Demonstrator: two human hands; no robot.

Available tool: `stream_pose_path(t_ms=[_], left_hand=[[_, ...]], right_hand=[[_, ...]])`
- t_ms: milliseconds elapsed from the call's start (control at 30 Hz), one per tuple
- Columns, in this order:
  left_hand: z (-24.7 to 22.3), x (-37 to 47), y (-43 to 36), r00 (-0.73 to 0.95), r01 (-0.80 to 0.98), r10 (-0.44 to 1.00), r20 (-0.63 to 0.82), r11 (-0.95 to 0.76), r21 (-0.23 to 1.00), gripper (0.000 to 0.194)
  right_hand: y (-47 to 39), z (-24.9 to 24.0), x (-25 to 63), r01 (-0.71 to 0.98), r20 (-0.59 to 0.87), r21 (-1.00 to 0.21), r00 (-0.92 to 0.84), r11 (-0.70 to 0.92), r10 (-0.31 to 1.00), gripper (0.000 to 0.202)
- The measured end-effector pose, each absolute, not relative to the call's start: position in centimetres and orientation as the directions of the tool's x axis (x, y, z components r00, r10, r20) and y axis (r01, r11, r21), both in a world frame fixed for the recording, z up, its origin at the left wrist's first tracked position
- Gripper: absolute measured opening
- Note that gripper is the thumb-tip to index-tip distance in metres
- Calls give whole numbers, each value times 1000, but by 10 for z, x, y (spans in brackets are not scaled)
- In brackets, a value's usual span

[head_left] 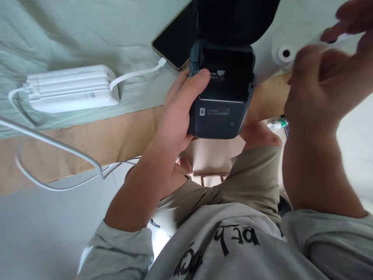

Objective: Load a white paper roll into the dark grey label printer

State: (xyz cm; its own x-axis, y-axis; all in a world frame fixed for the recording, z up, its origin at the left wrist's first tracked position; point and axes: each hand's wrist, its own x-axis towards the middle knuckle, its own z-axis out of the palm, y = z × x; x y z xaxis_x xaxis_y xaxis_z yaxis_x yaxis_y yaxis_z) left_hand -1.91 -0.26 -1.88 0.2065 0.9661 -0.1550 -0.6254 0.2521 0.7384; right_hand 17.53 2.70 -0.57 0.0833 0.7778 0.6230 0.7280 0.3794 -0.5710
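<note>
My left hand [182,103] is closed around a dark, palm-sized portable label printer [221,116], thumb on the edge of its inner compartment. The printer's black lid [233,19] is swung up, and the compartment shows a small label inside. A Bluetooth mark and a power button are on its front face. My right hand [329,74] is at the right, fingers curled and smeared by motion. Its fingertips are at a white paper roll [339,40], and I cannot tell whether they grip it. Another paper roll [284,53] with a dark core lies left of that hand.
A black phone [176,39] lies partly behind the printer. A white power strip [74,89] with a cable [136,74] rests on the pale green cloth [131,23]. Cable loops [55,142] hang over the wooden table edge [116,128]. A green-and-white tube [277,124] is below.
</note>
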Motion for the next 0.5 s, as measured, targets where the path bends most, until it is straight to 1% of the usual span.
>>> stream_pose_path(t_ms=[33, 67, 133, 167, 233, 267, 367, 433, 500], left_hand=[[-19, -20, -3, 198, -625, 969, -149, 242, 742, 23], [-19, -20, -3, 186, -622, 972, -143, 229, 749, 23], [-20, -20, -3, 178, -612, 973, -146, 225, 758, 21], [-20, -20, -3, 183, -609, 971, -154, 235, 757, 21], [-19, -19, -3, 208, -607, 963, -170, 263, 750, 20], [-19, -19, -2, 222, -608, 960, -171, 273, 745, 20], [-19, -18, 0, 210, -612, 962, -174, 268, 744, 20], [-19, -18, 1, 205, -627, 963, -175, 266, 732, 19], [-20, -18, 2, 229, -651, 960, -161, 274, 708, 17]], right_hand=[[24, -9, 178, 788, 623, -493, 23, 370, 782, 36], [23, -12, 179, 831, 586, -437, -27, 343, 810, 45], [24, -18, 181, 872, 478, -402, -61, 280, 876, 56], [26, -21, 180, 879, 440, -398, -69, 264, 895, 57], [29, -26, 178, 878, 411, -411, -60, 244, 910, 49], [29, -28, 177, 869, 413, -430, -53, 246, 909, 47], [22, -32, 177, 814, 459, -492, -59, 309, 886, 53], [17, -34, 178, 808, 466, -461, -130, 366, 875, 46], [14, -34, 179, 828, 465, -376, -220, 417, 858, 34]])
